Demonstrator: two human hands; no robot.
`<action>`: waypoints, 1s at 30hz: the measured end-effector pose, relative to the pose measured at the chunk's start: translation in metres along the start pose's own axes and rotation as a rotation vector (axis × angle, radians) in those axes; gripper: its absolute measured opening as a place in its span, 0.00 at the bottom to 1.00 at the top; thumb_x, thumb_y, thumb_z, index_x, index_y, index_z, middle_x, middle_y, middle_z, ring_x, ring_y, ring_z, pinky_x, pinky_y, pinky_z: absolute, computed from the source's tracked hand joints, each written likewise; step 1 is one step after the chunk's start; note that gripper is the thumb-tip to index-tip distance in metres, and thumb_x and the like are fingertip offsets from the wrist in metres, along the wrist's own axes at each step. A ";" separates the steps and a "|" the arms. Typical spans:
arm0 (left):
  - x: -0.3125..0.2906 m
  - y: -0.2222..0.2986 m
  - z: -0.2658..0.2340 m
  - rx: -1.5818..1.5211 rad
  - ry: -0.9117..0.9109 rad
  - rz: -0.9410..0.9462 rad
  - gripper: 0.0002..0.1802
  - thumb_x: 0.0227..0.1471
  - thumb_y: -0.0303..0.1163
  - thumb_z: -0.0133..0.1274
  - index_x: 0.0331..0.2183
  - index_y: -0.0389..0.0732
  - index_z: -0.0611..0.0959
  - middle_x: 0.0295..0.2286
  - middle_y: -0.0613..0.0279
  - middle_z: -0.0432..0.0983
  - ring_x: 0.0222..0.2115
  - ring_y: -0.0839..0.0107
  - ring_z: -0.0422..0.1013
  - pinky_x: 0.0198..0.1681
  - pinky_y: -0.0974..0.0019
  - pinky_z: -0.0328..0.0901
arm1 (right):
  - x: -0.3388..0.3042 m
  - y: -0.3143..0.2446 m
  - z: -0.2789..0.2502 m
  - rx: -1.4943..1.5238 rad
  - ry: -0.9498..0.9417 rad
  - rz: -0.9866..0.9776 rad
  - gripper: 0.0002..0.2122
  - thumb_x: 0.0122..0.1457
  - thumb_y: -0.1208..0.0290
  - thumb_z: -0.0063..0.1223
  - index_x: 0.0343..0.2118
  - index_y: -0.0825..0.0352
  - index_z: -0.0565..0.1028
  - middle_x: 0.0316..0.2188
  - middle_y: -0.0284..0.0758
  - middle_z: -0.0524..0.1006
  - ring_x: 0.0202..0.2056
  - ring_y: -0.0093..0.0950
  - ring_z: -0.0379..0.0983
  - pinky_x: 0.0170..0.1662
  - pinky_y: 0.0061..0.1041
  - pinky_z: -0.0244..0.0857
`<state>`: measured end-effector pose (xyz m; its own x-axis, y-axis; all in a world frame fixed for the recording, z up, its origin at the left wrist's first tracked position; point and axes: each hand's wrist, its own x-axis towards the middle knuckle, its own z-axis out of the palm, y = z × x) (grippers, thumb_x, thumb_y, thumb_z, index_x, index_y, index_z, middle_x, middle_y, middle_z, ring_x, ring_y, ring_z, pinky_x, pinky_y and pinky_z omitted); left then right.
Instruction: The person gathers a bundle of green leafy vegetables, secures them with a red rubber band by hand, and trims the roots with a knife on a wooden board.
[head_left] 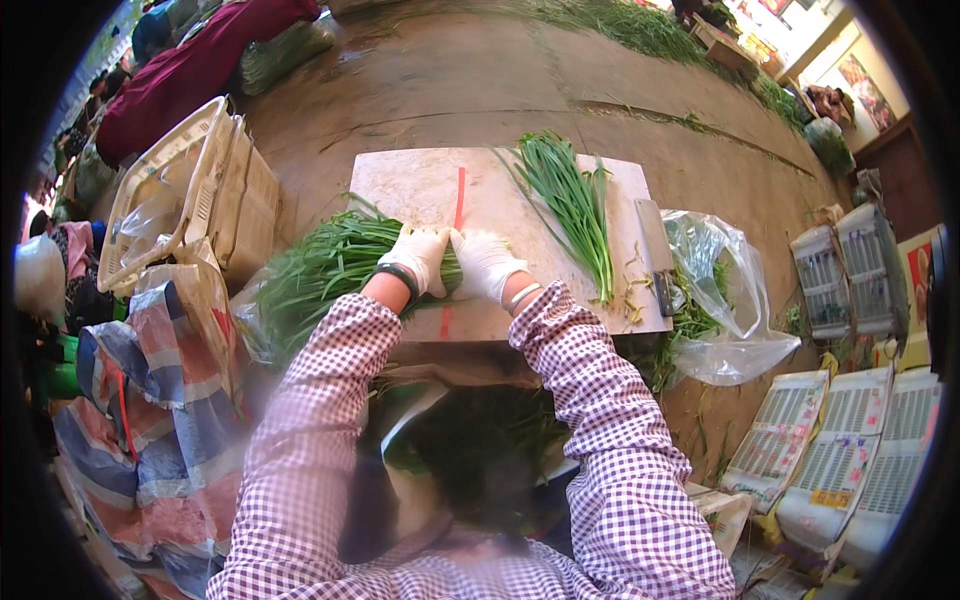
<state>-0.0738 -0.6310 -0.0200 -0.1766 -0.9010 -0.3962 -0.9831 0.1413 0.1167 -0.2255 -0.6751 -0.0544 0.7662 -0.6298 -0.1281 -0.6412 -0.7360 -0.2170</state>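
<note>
I have the left hand [420, 258], in a white glove, closed over the stem end of a loose bundle of greens [335, 255], so that grip is taken. The bundle lies at the left side of the pale counter [405, 180], its leaves spilling over the edge. The right hand [487, 268], gloved too, sits right beside the left with its fingers bent; I cannot tell whether its grip has anything in it. A red stripe [461, 195] runs across the counter top behind the hands. Over to the right I see a second bunch of greens [570, 195], its stems toward me, and a cleaver [652, 235] along the right edge. Just past that edge is a clear plastic bag [725, 355].
</note>
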 end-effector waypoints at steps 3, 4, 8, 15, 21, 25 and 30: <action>-0.011 0.007 0.010 0.054 0.097 -0.023 0.52 0.26 0.49 0.74 0.53 0.40 0.70 0.45 0.49 0.76 0.50 0.53 0.71 0.58 0.52 0.59 | -0.014 -0.006 0.010 -0.095 0.116 -0.054 0.40 0.43 0.61 0.69 0.58 0.72 0.62 0.48 0.51 0.74 0.51 0.44 0.72 0.55 0.38 0.65; -0.013 0.012 0.011 0.078 0.149 -0.027 0.51 0.26 0.49 0.74 0.52 0.39 0.70 0.45 0.49 0.76 0.49 0.53 0.72 0.58 0.52 0.59 | -0.017 -0.003 0.019 -0.138 0.150 -0.057 0.43 0.44 0.60 0.70 0.62 0.72 0.59 0.50 0.52 0.72 0.54 0.45 0.70 0.58 0.37 0.63; -0.012 0.008 0.014 0.045 0.117 -0.053 0.55 0.24 0.49 0.73 0.55 0.40 0.67 0.46 0.47 0.74 0.51 0.52 0.70 0.59 0.53 0.59 | -0.014 -0.010 0.031 -0.252 0.333 -0.032 0.24 0.58 0.72 0.48 0.57 0.73 0.65 0.47 0.49 0.74 0.50 0.40 0.72 0.52 0.36 0.67; -0.009 0.016 -0.005 0.041 -0.014 -0.018 0.62 0.22 0.50 0.75 0.58 0.37 0.65 0.49 0.45 0.73 0.53 0.49 0.69 0.60 0.54 0.59 | -0.014 -0.001 0.018 -0.110 0.242 0.016 0.13 0.59 0.71 0.47 0.46 0.66 0.73 0.34 0.42 0.79 0.37 0.38 0.78 0.39 0.38 0.72; -0.007 0.000 0.023 -0.011 0.178 -0.014 0.57 0.22 0.48 0.75 0.56 0.37 0.70 0.44 0.45 0.76 0.47 0.49 0.72 0.54 0.53 0.64 | -0.018 -0.005 0.012 0.100 0.338 -0.077 0.24 0.58 0.66 0.54 0.57 0.72 0.68 0.49 0.52 0.75 0.53 0.43 0.71 0.57 0.39 0.62; -0.013 0.012 0.017 -0.061 0.264 0.045 0.51 0.25 0.46 0.74 0.52 0.37 0.73 0.40 0.44 0.77 0.43 0.49 0.74 0.50 0.54 0.67 | -0.037 0.046 0.026 1.082 0.526 0.048 0.35 0.59 0.55 0.60 0.63 0.71 0.62 0.61 0.52 0.65 0.65 0.43 0.57 0.67 0.32 0.50; -0.012 0.006 0.027 -0.023 0.318 0.066 0.51 0.25 0.47 0.74 0.53 0.37 0.73 0.41 0.47 0.76 0.44 0.50 0.73 0.51 0.55 0.67 | -0.046 0.088 0.050 1.316 0.599 0.350 0.28 0.69 0.48 0.41 0.57 0.72 0.68 0.54 0.45 0.71 0.56 0.37 0.66 0.62 0.32 0.57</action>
<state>-0.0794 -0.6088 -0.0388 -0.2123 -0.9737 -0.0827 -0.9680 0.1979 0.1546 -0.3149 -0.6987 -0.1165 0.2444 -0.9694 -0.0207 -0.0367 0.0121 -0.9993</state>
